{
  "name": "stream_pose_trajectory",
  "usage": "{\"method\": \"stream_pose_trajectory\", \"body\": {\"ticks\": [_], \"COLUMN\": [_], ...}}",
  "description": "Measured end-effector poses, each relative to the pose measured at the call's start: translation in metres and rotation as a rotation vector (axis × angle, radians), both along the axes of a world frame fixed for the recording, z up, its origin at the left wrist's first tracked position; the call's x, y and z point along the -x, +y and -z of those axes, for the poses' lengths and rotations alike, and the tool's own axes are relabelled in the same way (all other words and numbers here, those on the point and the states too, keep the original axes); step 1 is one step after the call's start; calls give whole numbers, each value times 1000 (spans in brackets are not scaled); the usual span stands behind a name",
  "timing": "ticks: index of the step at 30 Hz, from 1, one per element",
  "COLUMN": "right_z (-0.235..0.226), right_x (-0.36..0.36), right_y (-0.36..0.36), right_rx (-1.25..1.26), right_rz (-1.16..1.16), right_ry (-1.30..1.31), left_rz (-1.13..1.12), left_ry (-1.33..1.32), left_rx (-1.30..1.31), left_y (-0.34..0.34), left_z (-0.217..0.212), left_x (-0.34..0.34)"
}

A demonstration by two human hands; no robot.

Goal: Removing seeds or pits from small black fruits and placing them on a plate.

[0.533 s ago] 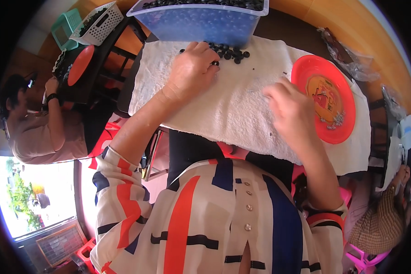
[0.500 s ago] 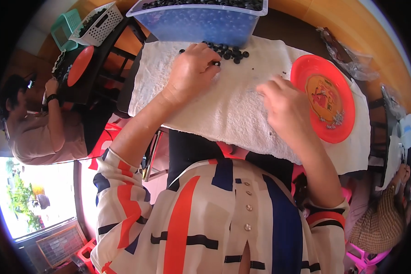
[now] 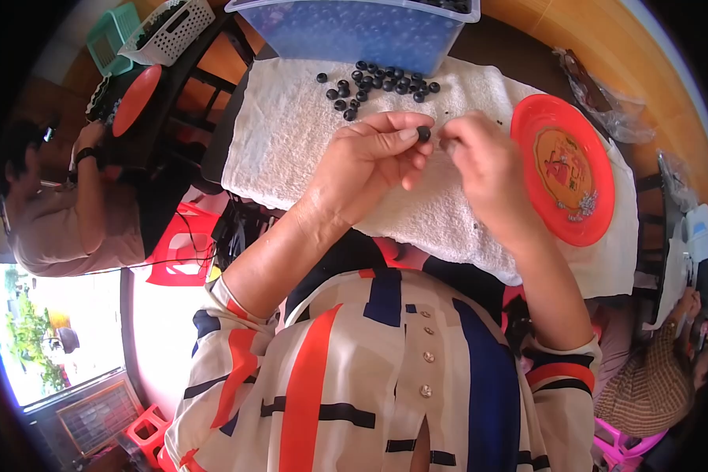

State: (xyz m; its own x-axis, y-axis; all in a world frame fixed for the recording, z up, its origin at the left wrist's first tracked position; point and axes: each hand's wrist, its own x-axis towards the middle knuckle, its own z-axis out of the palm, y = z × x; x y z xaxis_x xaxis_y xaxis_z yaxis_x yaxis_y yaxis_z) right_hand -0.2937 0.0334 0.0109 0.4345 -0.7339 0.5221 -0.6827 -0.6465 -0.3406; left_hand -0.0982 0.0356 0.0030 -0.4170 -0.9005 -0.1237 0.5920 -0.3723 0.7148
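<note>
I see one small dark bead (image 3: 423,133) pinched at the fingertips of my left hand (image 3: 366,161), lifted above the white towel (image 3: 291,149) that covers the surface. My right hand (image 3: 492,169) sits just beside it, its fingers curled in toward the bead; something fine may lie between them, but it is too small for me to tell, and I cannot tell whether that hand grips anything. I judge this to be the step of working a single bead between both hands, after picking it from the heap. The next move seems to call for a steady left pinch and a careful meeting of the right fingertips with the bead, since it is tiny and would roll if dropped. Farther up the towel lies a cluster of like beads (image 3: 377,82), close to a blue bin (image 3: 354,35). A red plate (image 3: 562,169) rests on the towel to my right. Another person (image 3: 63,212) sits at my left.
</note>
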Motion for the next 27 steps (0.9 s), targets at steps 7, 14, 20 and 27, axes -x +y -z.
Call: {"method": "stream_pose_trajectory", "body": {"ticks": [7,14,20,27], "right_z": [-21,-21,-18,-17], "right_x": [-1,-7,-6,-4], "right_y": [16,22,21,23], "right_rx": [-545,-615,-571,-586], "right_rz": [-123,-149,-128,-144], "right_ry": [-887,-1055,-1055,-1134], "left_rz": [80,70,67,55], "left_ry": [255,273,269,161], "left_rx": [-61,-120,-126,-89], "left_y": [2,9,9,12], "left_z": [14,4,3,6], "left_x": [13,25,30,34]}}
